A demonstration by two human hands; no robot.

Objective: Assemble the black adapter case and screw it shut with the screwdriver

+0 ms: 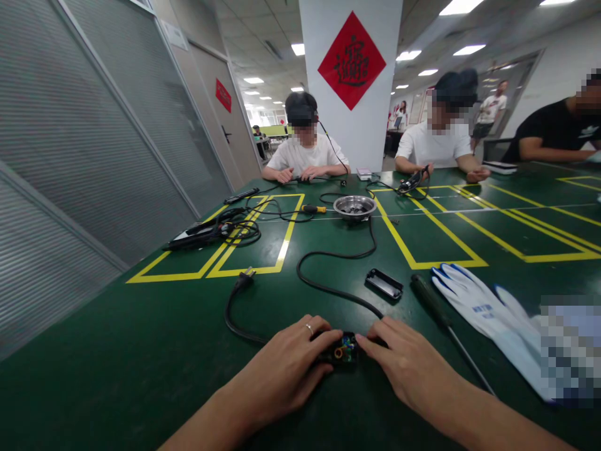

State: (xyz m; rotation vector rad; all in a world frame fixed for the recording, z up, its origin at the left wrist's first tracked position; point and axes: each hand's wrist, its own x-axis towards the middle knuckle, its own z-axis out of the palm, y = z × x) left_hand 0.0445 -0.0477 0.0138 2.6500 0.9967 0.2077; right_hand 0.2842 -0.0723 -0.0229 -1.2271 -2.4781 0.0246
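Both my hands rest on the green table around a small opened black electrical box (pixel 346 351) whose coloured wires show inside. My left hand (pixel 293 360), with a ring on one finger, curls over the box's left side and grips it. Fingers of my right hand (pixel 399 360) press on its right end. A black cable (pixel 328 288) runs from the box in a loop across the table. A second stretch of cable ends in a plug (pixel 244 279) to the left. The box's black cover (pixel 384 283) lies loose just beyond my right hand.
A dark-handled screwdriver (pixel 434 307) and white-and-blue work gloves (pixel 474 300) lie to the right. Farther off stand a metal bowl (pixel 354 205), a yellow-handled screwdriver (pixel 313 209) and black devices with cables (pixel 211 230). Three people sit at the table's far side.
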